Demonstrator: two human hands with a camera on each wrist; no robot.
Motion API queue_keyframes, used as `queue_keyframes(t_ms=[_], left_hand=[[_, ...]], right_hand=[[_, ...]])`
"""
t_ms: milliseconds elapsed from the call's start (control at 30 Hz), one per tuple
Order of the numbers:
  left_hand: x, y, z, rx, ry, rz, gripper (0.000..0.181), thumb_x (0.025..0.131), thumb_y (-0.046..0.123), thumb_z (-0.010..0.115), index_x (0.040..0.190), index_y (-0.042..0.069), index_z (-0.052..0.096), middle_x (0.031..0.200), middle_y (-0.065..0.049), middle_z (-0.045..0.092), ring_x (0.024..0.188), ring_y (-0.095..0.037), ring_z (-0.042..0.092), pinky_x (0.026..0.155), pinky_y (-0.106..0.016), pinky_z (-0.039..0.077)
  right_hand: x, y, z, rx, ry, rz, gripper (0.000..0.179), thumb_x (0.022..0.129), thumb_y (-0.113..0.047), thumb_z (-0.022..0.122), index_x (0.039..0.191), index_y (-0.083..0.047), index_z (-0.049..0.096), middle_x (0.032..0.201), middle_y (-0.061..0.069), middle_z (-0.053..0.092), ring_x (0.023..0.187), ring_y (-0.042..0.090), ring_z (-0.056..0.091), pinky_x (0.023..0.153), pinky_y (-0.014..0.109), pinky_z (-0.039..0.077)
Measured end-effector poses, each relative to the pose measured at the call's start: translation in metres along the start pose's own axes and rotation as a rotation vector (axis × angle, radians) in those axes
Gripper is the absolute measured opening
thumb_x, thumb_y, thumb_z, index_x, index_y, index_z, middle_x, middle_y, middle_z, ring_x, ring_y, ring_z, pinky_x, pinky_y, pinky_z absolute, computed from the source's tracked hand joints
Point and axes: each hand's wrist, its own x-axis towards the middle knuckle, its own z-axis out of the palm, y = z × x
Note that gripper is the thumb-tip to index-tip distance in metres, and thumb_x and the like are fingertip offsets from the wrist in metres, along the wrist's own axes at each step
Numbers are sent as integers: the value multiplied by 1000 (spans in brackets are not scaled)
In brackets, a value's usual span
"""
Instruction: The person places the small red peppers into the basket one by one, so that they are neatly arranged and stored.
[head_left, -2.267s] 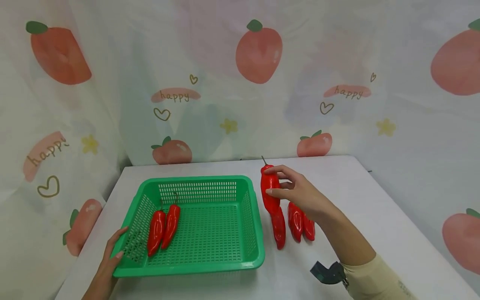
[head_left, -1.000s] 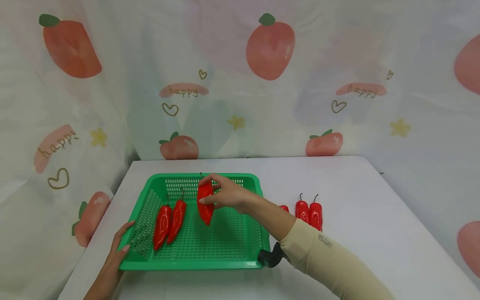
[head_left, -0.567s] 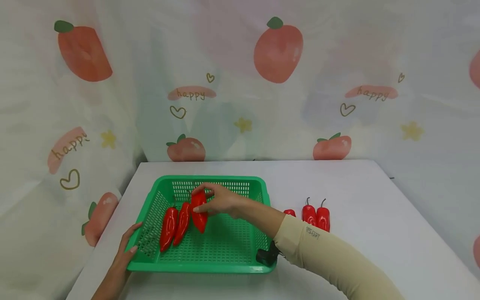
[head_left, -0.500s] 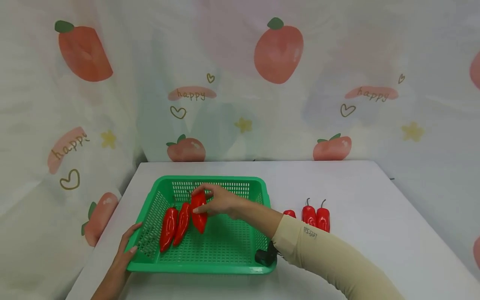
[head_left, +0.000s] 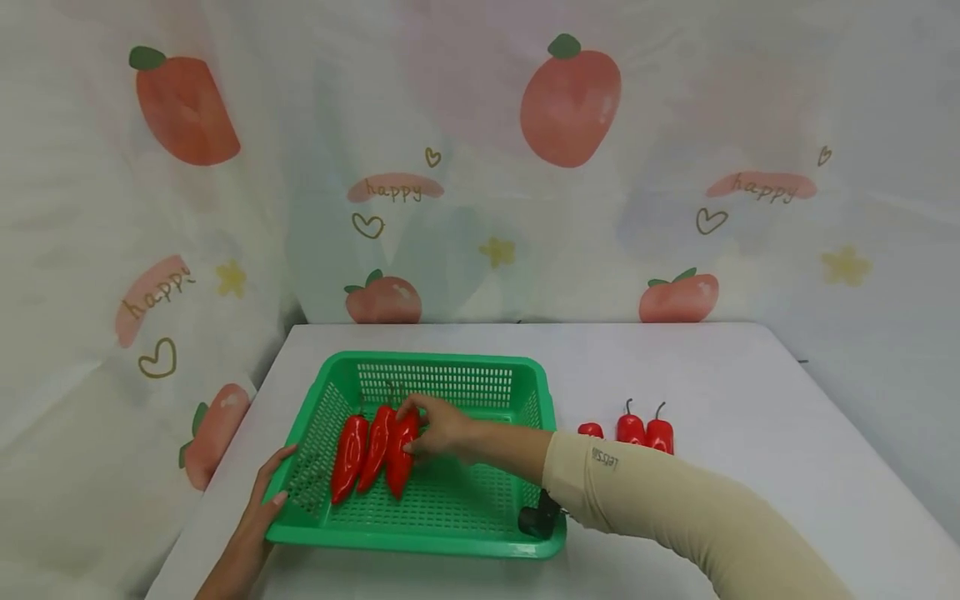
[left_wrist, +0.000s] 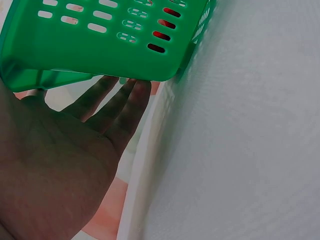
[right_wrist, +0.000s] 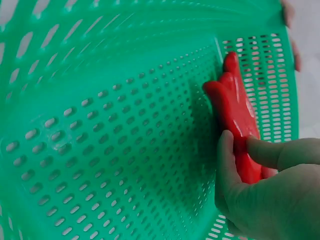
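The right hand [head_left: 442, 427] pinches one red pepper [head_left: 400, 467] between thumb and fingers, with only a small gap between the digits. This held pepper is inside the green basket [head_left: 416, 548], left of middle. Its long axis runs near to far: stem end toward the back wall, tip toward the near rim and leaning a bit left. Cannot tell whether it touches the basket floor.

Two more peppers lie just left of it in the basket, the middle pepper [head_left: 377, 450] and the leftmost pepper [head_left: 350, 460]. Both run roughly parallel to it, tips toward the near side.

The left hand [head_left: 262, 500] has its fingers fairly straight, touching the basket's left side; holds no pepper.

On the bench [head_left: 712, 375], right of the basket, are three peppers. Two side by side [head_left: 645, 432] point their stems away; the third [head_left: 591, 430] shows only its top. The beige sleeve [head_left: 660, 500] hides the rest of them.

Count: six peppers (three in, three out), one basket, two hands. Fruit-printed cloth [head_left: 480, 275] stands behind.
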Motion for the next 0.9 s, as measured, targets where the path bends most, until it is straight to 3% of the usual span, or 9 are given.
queue_keyframes(t_ms=[167, 267, 400, 567, 700, 900], left_hand=[[1, -2, 1, -15, 1, -3, 54, 112, 37, 33, 162, 28, 15, 165, -20, 4, 141, -47, 25, 95, -46, 44], [1, -2, 1, -27, -7, 3, 53, 113, 36, 33, 162, 28, 15, 165, -20, 4, 141, -47, 25, 93, -37, 45], [1, -3, 0, -35, -9, 14, 52, 113, 35, 33, 162, 28, 15, 165, -19, 4, 142, -46, 25, 88, -24, 45], [2, -3, 3, -25, -13, 20, 52, 113, 35, 33, 162, 28, 16, 165, -19, 5, 143, -46, 23, 90, -27, 45], [2, -4, 3, -22, -17, 26, 53, 113, 35, 33, 162, 28, 15, 165, -19, 4, 142, -47, 24, 91, -32, 46], [1, -2, 1, -9, -12, 14, 54, 113, 37, 32, 162, 27, 13, 164, -20, 3, 139, -48, 25, 90, -37, 47]], right_hand=[[2, 6, 6, -1, -6, 2, 45, 84, 21, 70, 117, -7, 59, 111, 16, 57, 86, 31, 68, 65, 42, 60], [3, 7, 9, -24, -12, 4, 46, 82, 22, 70, 116, -7, 58, 110, 18, 55, 86, 32, 68, 64, 43, 60], [4, 6, 10, -186, 41, 5, 45, 80, 17, 75, 112, -12, 60, 129, 24, 48, 101, 34, 59, 68, 43, 59], [0, 1, 6, -362, 114, 23, 46, 79, 7, 81, 111, -20, 64, 143, 26, 41, 116, 38, 49, 77, 45, 54], [-4, -10, -3, -362, 116, -8, 45, 82, 5, 81, 117, -18, 65, 140, 22, 46, 123, 38, 49, 83, 46, 53], [-12, -28, -20, -255, 54, -49, 40, 87, 4, 79, 119, -15, 64, 139, 21, 50, 128, 38, 49, 83, 45, 55]])
